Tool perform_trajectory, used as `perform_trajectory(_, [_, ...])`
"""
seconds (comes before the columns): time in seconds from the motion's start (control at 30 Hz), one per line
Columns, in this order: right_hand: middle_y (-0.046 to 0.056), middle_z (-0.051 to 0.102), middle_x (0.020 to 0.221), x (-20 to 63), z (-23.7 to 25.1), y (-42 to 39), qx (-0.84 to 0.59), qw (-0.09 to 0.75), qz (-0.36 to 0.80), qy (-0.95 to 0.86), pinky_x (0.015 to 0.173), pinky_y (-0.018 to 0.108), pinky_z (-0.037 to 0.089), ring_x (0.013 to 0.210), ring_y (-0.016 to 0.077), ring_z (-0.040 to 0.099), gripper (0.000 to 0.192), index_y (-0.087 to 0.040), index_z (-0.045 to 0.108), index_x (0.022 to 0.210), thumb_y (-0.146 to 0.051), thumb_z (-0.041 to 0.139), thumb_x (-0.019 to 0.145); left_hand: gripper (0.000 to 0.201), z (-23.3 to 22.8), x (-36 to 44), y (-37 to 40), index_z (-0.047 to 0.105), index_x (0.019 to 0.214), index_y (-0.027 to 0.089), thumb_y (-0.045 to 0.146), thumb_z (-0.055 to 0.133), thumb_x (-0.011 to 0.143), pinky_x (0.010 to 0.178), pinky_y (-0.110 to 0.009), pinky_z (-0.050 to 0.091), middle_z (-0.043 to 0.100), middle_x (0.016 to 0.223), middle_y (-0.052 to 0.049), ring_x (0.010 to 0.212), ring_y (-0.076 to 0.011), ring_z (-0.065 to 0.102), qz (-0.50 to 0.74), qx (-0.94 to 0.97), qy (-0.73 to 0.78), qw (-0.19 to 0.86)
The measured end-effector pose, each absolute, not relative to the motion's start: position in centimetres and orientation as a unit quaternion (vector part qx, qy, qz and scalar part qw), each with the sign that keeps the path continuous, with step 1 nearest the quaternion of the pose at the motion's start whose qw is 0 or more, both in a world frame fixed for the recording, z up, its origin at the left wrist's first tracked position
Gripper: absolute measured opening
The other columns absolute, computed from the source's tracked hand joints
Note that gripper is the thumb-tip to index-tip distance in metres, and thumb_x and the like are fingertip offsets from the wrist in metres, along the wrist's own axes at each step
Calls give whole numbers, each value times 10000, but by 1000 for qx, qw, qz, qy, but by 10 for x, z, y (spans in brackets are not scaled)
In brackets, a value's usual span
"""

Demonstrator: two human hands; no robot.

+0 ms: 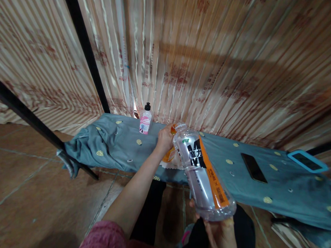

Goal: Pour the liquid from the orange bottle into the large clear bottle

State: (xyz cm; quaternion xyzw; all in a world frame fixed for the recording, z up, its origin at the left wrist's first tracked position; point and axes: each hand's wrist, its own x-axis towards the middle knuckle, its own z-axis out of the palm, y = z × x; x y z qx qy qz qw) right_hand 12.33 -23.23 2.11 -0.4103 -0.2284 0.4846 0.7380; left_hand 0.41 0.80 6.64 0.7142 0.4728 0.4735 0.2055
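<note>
**A:** What is held at the fingers?

**B:** The fingers (169, 130) of the left hand (165, 138) are closed narrowly about the orange cap (173, 129) at the mouth of the clear bottle (202, 169). Whether the cap is seated on the thread or already free cannot be told. The base of the bottle is cupped from below by the right hand (221, 232), with the fingers wrapped round it.

**A:** And where is the bottle placed?

**B:** It is held in the air, tilted, between the person and the edge of the table. Its neck is pointed away toward the blue-grey cloth (120, 144), and it does not touch the cloth.

**A:** Which step may be judged to be in hand?

**B:** Work on the cap, it would seem, whether turning it on or off. For that, the base would need to be kept steady while the twist is given at the neck alone.

**A:** What is seen farther out?

**B:** Something orange and white (171, 159) is partly hidden behind the left wrist. A small pump bottle (145, 119) stands near the striped curtain (212, 67). A dark phone (254, 167) and a blue-cased device (308, 161) lie well apart, to the right.
</note>
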Motion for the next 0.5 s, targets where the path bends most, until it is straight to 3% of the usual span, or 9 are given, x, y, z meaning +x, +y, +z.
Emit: perform_trajectory(0.5, [57, 757, 815, 119, 25, -232, -424, 740, 471, -225, 405, 303, 527, 561, 248, 697, 389, -258, 658, 940, -450, 779, 625, 227, 66, 5, 8, 686, 876, 158, 339, 563, 816, 671, -242, 436, 698, 838, -48, 738, -161, 605, 476, 713, 470, 209])
